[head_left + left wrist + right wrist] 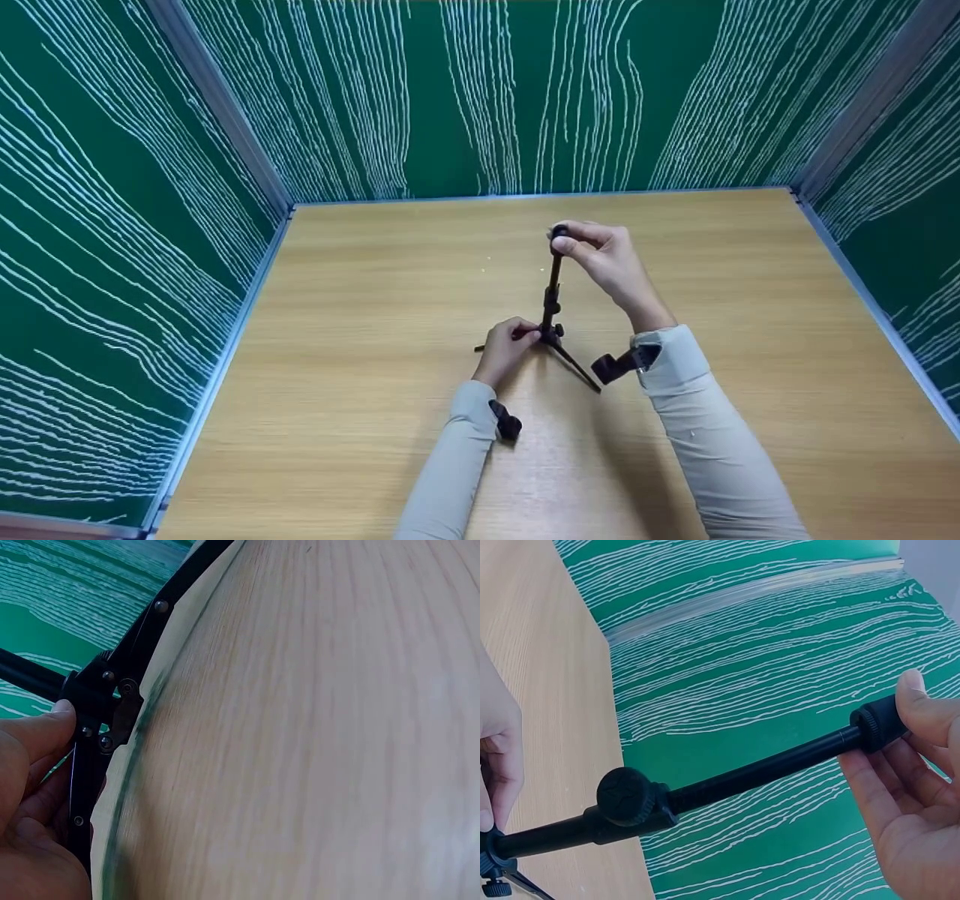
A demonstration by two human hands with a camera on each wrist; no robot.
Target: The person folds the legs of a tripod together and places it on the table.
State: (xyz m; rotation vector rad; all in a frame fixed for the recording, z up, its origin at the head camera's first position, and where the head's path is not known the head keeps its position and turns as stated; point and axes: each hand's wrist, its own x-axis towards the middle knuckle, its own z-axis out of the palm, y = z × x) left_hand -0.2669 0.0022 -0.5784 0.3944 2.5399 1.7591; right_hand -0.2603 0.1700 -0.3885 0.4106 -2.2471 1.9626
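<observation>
A black tripod (551,304) stands on the table with its legs spread and its column upright, leaning slightly. My right hand (611,262) pinches the black head at the column's top between thumb and fingers. Lower down, my left hand (506,349) grips the tripod near the hub where the legs meet. Seen from the left wrist, the thumb presses the hub (90,694) and the fingers lie behind a leg (82,817). In the right wrist view, a round knob (624,796) sits midway on the column (757,774), and my right hand (922,787) holds the end piece.
The wooden table (360,420) stretches around the tripod. Green panels (480,97) with white wavy lines, joined by metal posts (225,97), enclose its back and sides. A black wrist camera (619,367) is on the right sleeve, another camera (506,424) on the left.
</observation>
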